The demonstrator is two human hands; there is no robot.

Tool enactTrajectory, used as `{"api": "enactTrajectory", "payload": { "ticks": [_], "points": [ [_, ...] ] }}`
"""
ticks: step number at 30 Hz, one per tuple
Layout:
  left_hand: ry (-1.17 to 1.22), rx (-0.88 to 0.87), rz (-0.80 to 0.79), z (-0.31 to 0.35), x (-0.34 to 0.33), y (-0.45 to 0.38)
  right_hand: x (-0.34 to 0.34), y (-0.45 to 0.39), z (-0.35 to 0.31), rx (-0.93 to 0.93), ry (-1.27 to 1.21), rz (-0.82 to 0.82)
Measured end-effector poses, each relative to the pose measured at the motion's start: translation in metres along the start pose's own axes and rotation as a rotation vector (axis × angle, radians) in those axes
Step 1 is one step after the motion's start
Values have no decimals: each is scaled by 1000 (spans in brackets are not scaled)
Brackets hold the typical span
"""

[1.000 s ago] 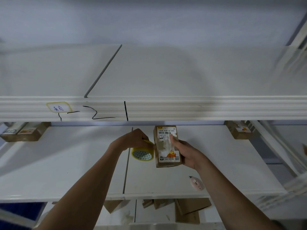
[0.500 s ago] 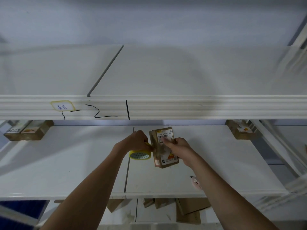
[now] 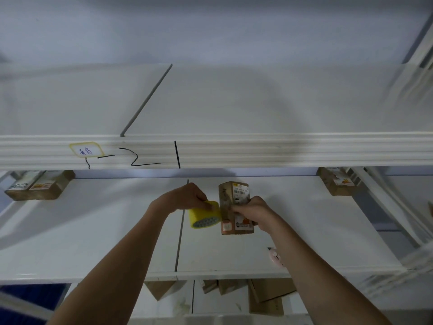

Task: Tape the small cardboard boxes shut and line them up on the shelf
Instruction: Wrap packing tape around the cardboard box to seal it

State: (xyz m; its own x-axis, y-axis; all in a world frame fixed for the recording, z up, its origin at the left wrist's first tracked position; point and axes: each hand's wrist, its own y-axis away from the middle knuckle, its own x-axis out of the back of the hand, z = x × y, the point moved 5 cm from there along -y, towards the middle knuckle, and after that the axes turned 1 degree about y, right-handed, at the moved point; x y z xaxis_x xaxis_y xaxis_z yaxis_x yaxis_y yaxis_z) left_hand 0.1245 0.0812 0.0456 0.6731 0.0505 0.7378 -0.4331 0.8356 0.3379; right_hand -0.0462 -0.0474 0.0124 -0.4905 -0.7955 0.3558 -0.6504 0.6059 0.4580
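Observation:
A small brown cardboard box [image 3: 234, 195] with a barcode label and an orange print stands on end above the middle shelf [image 3: 93, 231]. My right hand [image 3: 251, 211] grips it from the right, fingers curled over its front. My left hand [image 3: 185, 197] holds a yellow tape roll [image 3: 203, 218] pressed against the box's left side. Two taped boxes [image 3: 38, 187] lie at the shelf's far left, and another box [image 3: 335, 180] sits at its far right.
A pink box cutter [image 3: 276, 255] lies on the shelf near the front edge, partly behind my right forearm. The upper shelf's ribbed front rail [image 3: 257, 150] carries a handwritten label and black marks. Flattened cardboard pieces [image 3: 264, 294] lie on the shelf below.
The box has turned so its narrow left side faces me. My right hand shifted across the box's front, and the tape roll now sits against that left side.

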Motion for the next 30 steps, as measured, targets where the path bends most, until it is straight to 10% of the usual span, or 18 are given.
{"api": "enactTrajectory", "payload": {
  "ticks": [30],
  "points": [
    [48,27,132,5,5,-11,1,12,-15,121,-383,-219]
  ]
}}
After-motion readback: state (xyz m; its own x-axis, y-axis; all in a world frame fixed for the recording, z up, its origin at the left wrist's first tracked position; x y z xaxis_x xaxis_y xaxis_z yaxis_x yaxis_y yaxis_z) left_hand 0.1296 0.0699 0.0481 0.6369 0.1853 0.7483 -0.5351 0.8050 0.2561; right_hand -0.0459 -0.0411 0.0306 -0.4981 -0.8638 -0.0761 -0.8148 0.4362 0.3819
